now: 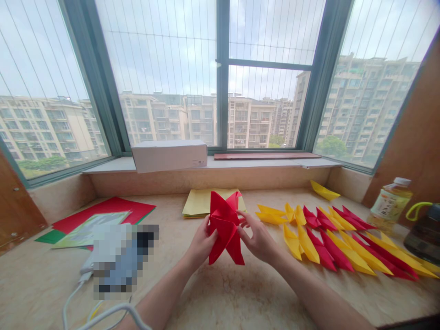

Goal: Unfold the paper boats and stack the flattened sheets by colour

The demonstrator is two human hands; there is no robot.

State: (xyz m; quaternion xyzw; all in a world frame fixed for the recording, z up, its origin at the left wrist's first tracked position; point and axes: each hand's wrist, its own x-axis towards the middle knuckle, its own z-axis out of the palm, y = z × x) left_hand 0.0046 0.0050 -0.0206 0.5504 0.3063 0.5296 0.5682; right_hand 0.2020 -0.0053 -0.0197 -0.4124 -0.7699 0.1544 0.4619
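A red folded-paper figure [226, 229] with several pointed flaps is held up in front of me, over the stone counter. My left hand [202, 240] grips its left side, thumb on the front face. On the other side, my right hand [257, 238] has its thumb against the lower right flap and its fingers curled near the edge. Part of the fingers of both hands is hidden behind the paper. Just beyond the figure lies a stack of yellow paper [195, 204].
Several yellow and red folded-paper pieces [338, 243] lie in rows at right, near a drink bottle [390, 206] and a dark container [424, 231]. Red sheets [137, 208], a pixelated object [125, 261] and a white cable [70, 298] are at left. A white box [170, 156] rests on the windowsill.
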